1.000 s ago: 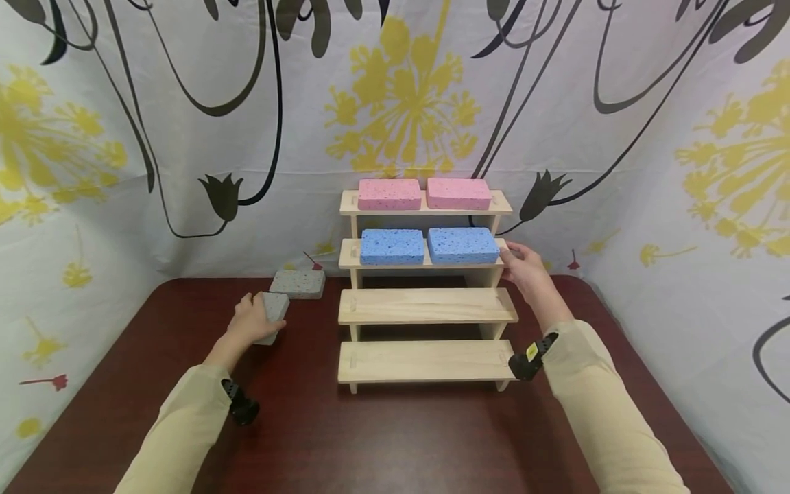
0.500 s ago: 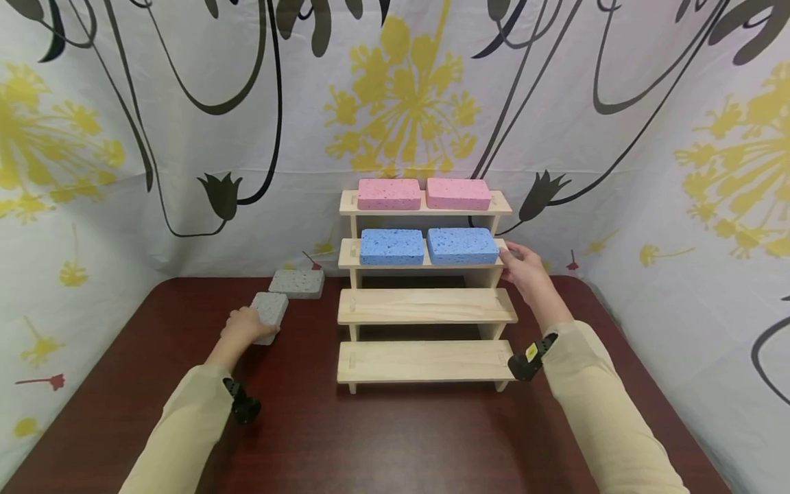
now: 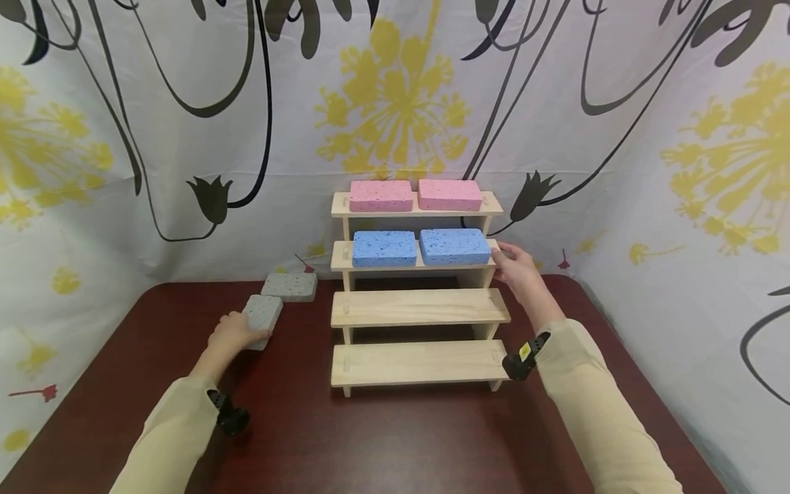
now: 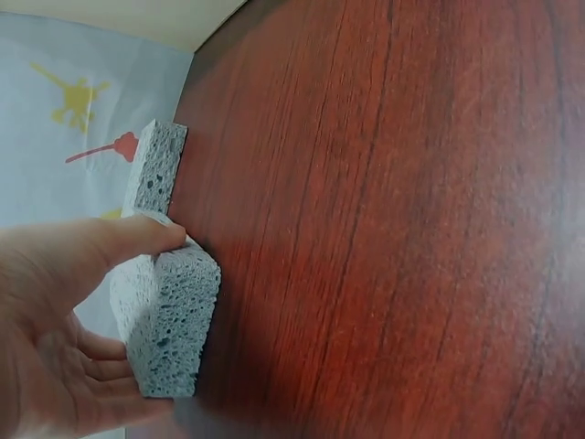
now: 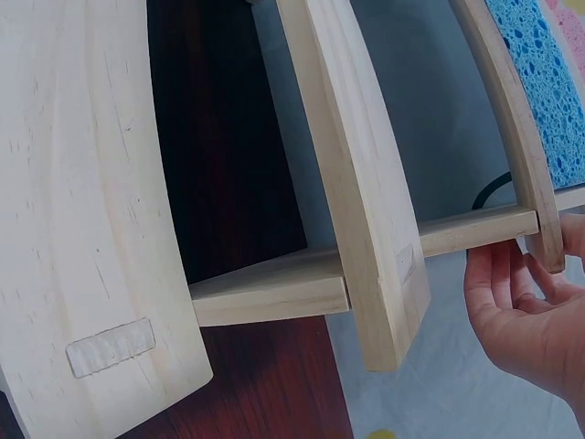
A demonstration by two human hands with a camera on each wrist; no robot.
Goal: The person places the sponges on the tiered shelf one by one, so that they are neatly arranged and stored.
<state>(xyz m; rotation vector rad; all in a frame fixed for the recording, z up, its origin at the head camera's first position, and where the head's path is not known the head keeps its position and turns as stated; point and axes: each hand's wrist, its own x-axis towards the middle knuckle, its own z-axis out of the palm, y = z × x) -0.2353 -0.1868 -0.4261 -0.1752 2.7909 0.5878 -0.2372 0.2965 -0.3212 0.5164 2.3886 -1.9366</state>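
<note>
My left hand (image 3: 231,335) holds a grey sponge (image 3: 263,314) on the table at the left. In the left wrist view the thumb (image 4: 137,240) lies along one side of it and the curled fingers (image 4: 105,370) reach its other side. Just behind, a second grey sponge (image 3: 289,287) lies flat. My right hand (image 3: 520,276) grips the right end of the four-tier wooden stand (image 3: 420,307) at the second shelf from the top; its fingers pass behind the upright in the right wrist view. Two blue sponges (image 3: 385,248) sit side by side on that shelf.
Two pink sponges (image 3: 381,196) lie on the top shelf. The lower two shelves are bare wood. The stand is on a dark red-brown table (image 3: 382,439), with a patterned cloth (image 3: 296,137) hanging behind and at both sides.
The left hand's fingers have slid from the grey sponge's top toward its left and near side. The head view has shifted slightly. The right hand stays at the stand.
</note>
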